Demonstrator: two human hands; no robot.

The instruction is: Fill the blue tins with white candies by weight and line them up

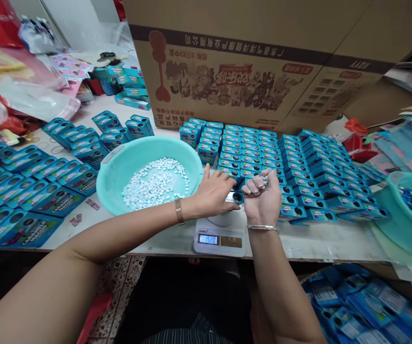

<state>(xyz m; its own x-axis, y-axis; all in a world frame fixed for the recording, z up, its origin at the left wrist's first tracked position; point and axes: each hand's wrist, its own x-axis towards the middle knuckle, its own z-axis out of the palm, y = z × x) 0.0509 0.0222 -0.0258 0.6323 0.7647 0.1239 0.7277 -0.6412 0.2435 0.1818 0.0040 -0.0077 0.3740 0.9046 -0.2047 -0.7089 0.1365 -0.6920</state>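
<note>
My left hand (213, 193) is closed about the near end of a blue candy box (235, 197) above a white digital scale (219, 241). Its thumb and fingers lie on either side of the box top. Close by on the right, my right hand (263, 198) is curled palm up around a few small pale candies (264, 181). The scale's lit display shows digits that look like 152.0; its pan is mostly hidden under the left hand. To the left, a turquoise basin (110, 191) holds a spread of pale blue candies (155, 184).
Rows of blue boxes (309, 177) stand behind and right of the scale, with more boxes (48, 191) at the left. A large cardboard carton (241, 71) rises behind. Another turquoise basin (388, 200) with blue wrapped pieces sits right. Blue packages (366, 306) lie below the table edge.
</note>
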